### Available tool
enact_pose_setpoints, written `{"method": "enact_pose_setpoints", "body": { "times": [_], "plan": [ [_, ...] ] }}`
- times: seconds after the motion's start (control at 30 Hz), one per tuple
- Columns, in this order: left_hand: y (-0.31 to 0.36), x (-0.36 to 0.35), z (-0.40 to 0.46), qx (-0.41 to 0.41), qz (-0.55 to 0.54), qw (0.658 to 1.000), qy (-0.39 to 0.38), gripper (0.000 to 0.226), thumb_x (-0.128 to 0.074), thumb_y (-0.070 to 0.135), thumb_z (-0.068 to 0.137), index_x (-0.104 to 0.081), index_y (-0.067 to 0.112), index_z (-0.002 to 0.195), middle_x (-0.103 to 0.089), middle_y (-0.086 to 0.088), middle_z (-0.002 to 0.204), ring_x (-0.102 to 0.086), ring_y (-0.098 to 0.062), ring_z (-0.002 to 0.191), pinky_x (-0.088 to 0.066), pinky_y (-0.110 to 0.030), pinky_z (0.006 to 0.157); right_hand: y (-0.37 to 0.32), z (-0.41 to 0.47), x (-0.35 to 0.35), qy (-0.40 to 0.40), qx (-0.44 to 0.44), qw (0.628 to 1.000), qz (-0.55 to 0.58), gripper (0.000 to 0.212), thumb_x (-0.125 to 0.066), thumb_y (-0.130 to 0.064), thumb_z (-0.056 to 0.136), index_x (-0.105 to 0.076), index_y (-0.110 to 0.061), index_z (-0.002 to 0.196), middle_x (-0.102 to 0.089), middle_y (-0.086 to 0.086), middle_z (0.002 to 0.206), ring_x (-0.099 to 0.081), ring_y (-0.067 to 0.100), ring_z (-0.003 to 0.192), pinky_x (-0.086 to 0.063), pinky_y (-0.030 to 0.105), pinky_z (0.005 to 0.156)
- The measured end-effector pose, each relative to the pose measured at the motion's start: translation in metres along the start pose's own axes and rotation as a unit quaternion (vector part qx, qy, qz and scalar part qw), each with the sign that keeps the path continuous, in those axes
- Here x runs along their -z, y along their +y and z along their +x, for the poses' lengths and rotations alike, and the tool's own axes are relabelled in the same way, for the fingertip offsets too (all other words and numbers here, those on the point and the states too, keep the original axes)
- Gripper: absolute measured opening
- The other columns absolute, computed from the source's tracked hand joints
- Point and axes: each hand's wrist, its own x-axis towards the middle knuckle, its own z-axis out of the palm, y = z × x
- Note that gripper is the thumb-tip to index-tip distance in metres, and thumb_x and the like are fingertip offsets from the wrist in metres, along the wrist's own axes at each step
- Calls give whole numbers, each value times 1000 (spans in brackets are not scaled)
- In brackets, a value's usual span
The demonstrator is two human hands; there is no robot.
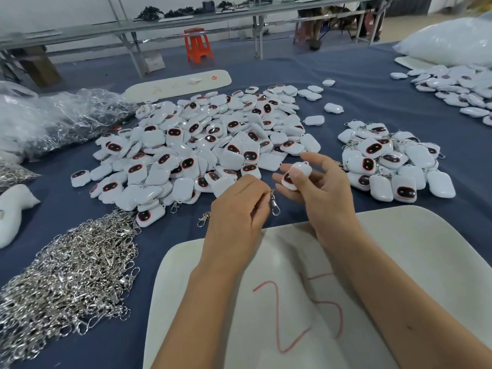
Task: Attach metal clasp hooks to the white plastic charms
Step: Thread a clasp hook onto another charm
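Note:
My right hand (pixel 320 186) pinches one white plastic charm (pixel 296 175) with a dark red-rimmed face between thumb and fingers, its small loop pointing up. Just left of it my left hand (pixel 238 209) pinches a metal clasp hook (pixel 274 203), which hangs down from the fingertips. Hook and charm are a short way apart. A big heap of loose white charms (pixel 202 145) lies behind my hands. To the right sits a smaller pile of charms with hooks on them (pixel 394 161). A heap of silver clasp hooks (pixel 66 272) lies at the front left.
A white foam board (pixel 399 262) with red "25" lies under my forearms on the blue tablecloth (pixel 359 97). Two loose hooks (pixel 203 218) lie near the left hand. Clear bags of hooks (pixel 58 118) sit at the left. More charms (pixel 458 89) and a white bag lie far right.

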Motion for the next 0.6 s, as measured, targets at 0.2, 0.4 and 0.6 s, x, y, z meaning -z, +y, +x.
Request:
{"method": "enact_pose_setpoints", "body": {
  "times": [0.2,0.4,0.6],
  "plan": [
    [-1,1,-1,29,-15,999,-12,18,-60,3,94,-59,18,84,-50,16,83,-47,-3,79,-33,-17,69,2,5,3,-9,0,997,-75,22,-61,-23,105,-79,-19,93,-76,3,91,-59,13,65,-50,27,65],
    [0,1,-1,35,-13,999,-30,16,-61,3,93,-60,15,83,-54,11,82,-47,-7,76,-36,-22,67,-1,2,5,-29,14,993,-111,13,-79,-22,92,-67,-16,91,-60,8,68,-44,17,52,-40,23,49],
    [5,-1,-1,30,-21,998,-59,18,-59,4,93,-57,17,81,-54,9,80,-49,-11,75,-35,-21,65,3,1,5,7,51,976,-212,18,-70,-27,92,-75,-17,78,-58,3,64,-44,8,61,-39,21,57]
  ]
}}
